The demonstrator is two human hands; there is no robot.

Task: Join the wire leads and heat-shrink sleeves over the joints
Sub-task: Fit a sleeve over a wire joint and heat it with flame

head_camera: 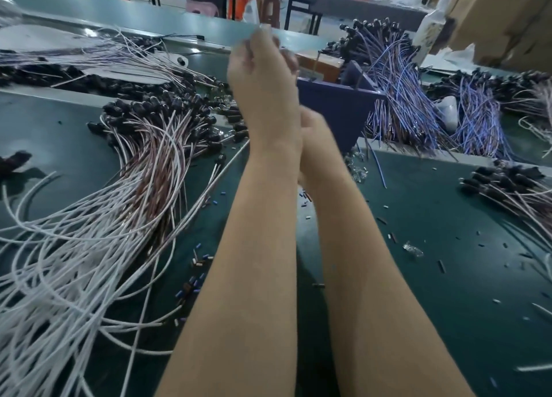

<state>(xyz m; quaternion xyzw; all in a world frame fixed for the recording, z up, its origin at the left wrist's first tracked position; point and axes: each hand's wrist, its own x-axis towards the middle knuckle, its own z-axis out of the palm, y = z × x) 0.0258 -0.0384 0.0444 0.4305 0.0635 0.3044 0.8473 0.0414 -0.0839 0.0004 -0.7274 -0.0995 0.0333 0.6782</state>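
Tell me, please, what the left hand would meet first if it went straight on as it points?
The left hand is raised, pointing up and away, so the way looks free as far as the pale rail beyond it, though depth is unclear. The purple bin lies right of that line.

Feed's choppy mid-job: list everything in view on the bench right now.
white and pink wire leads: many, black-capped, fanned across the mat's left
blue wire leads: many, heaped right of the bin
bin: one, purple, centre, behind the hands
sleeve bits: many, blue, black and white, scattered on the mat
mat: one, dark green, under everything
cardboard boxes: brown, far right, count unclear
left hand: one, raised, fingers blurred
right hand: one, mostly hidden behind the left wrist
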